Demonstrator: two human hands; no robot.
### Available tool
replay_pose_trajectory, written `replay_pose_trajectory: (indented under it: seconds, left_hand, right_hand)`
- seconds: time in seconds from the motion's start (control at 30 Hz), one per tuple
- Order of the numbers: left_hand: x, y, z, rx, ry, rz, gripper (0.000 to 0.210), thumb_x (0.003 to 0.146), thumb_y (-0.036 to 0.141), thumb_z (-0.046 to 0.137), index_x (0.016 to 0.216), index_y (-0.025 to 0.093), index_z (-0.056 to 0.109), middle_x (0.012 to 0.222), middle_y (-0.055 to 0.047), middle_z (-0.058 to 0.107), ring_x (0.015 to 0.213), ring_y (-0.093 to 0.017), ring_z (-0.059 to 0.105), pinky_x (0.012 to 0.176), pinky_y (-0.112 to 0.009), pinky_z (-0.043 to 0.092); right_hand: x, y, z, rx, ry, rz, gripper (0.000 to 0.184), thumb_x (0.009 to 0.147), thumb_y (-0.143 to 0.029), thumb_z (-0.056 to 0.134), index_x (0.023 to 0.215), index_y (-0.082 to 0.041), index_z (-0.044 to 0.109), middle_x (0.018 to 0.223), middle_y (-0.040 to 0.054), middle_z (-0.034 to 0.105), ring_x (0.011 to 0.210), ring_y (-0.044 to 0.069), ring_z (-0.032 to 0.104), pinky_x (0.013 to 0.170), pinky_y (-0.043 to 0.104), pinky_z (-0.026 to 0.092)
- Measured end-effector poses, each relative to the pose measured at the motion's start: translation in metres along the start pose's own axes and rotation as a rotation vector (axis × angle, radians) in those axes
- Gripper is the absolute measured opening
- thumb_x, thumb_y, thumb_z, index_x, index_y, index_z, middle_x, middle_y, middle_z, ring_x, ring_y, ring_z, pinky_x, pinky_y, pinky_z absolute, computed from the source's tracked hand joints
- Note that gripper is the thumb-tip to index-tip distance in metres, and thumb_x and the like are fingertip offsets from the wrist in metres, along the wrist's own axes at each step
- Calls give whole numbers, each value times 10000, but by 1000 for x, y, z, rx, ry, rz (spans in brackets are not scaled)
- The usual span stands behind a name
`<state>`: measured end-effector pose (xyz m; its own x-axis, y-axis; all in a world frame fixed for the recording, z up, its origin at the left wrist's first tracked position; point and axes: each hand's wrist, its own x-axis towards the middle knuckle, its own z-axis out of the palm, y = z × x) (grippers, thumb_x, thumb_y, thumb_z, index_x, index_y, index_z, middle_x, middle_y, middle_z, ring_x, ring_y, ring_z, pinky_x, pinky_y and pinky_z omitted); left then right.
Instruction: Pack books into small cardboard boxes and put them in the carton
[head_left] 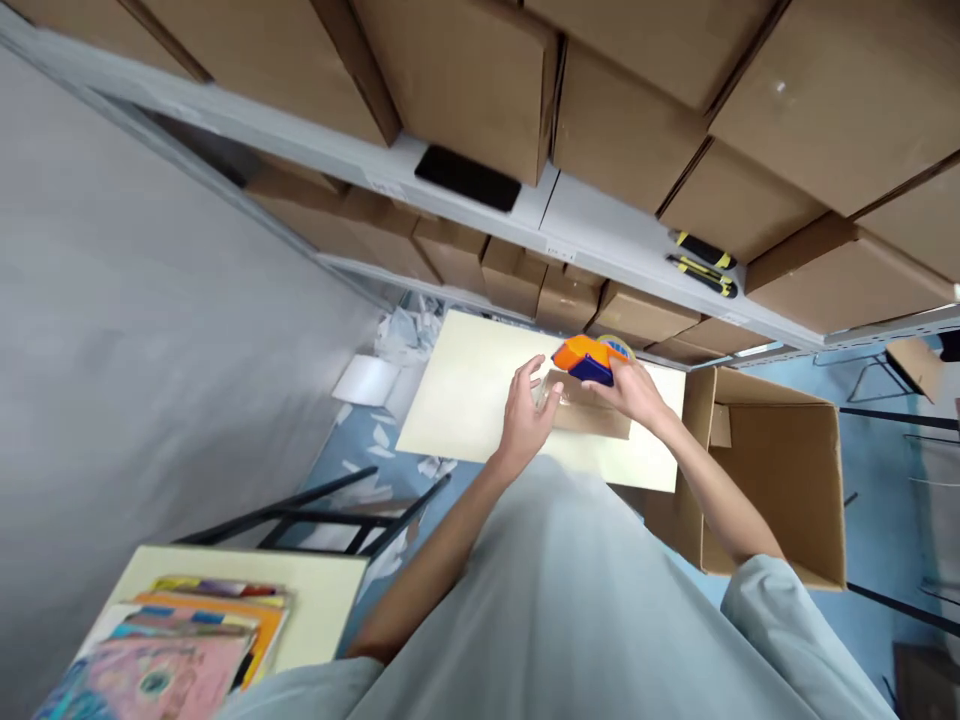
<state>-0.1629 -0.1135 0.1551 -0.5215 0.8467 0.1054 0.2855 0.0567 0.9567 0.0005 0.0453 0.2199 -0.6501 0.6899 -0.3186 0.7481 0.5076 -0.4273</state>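
My right hand [632, 388] is closed round an orange and dark blue tape dispenser [589, 360], with part of a tape roll showing behind it. The dispenser is held over a small brown cardboard box [592, 417] on the pale table [465, 390]. At the box's left end is my left hand [527, 412], fingers apart and holding nothing. Whether its fingertips touch the box, I cannot tell. My right hand and the dispenser hide part of the box's top.
A large open carton [780, 490] stands right of the table. Shelves of cardboard boxes [630, 130] rise ahead, with box cutters [703, 275] and a black flat object [467, 178] on one ledge. Magazines [172, 650] lie on a side table at lower left; paper scraps litter the floor.
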Motion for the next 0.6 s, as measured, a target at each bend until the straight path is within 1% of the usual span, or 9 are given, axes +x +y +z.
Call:
replay_pose_trajectory:
  seconds: [0.07,0.13,0.23,0.3,0.37,0.5,0.6]
  left_hand:
    - [-20,-15,-1,-22,-28,-102,458,1076,426,578,1490,232,534,1499,-164,633,1390,-281,636,1136,-483,581]
    - [-35,-28,-3,-48,-91,-174,388,1071,417,578,1404,221,613,1411,-143,689,1296,-265,697,1115,-463,597]
    - [-49,-37,-7,-93,-184,-214,341,1057,407,591,1325,216,682,1317,-117,735,1199,-245,743,1091,-435,611]
    - [-55,-38,-11,-111,-225,-219,331,1049,416,602,1286,213,712,1273,-108,755,1168,-244,754,1068,-426,622]
    - [-57,-35,-14,-129,-248,-230,325,1044,427,606,1250,210,733,1242,-102,771,1140,-244,763,1043,-418,631]
    - [-52,-29,-20,-156,-259,-268,346,1046,441,596,1256,206,739,1271,-98,779,1134,-235,764,1034,-401,629]
    - [-44,-29,-23,-162,-284,-280,354,1026,433,622,1262,199,742,1176,-81,800,1062,-215,767,1012,-382,630]
  right_hand:
    - [-28,7,31,122,-110,43,465,940,-574,786,1194,-189,725,1068,121,783,1022,344,743,905,422,570]
    - [-48,13,57,231,-189,96,458,911,-593,793,1146,-203,744,995,73,785,930,297,738,845,385,568]
    - [-68,18,81,310,-229,164,486,859,-636,804,1061,-196,755,908,39,765,846,254,705,783,348,546]
    - [-76,18,88,339,-242,195,495,840,-654,800,1012,-192,750,868,20,746,811,234,681,742,324,525]
    - [-82,17,89,356,-249,205,497,838,-666,786,976,-191,741,848,7,732,789,218,662,716,306,507]
    - [-89,12,84,357,-251,202,502,828,-677,792,956,-196,734,837,4,722,771,205,644,703,294,497]
    - [-92,8,80,345,-265,197,498,832,-681,792,950,-201,727,818,4,703,756,206,632,677,291,482]
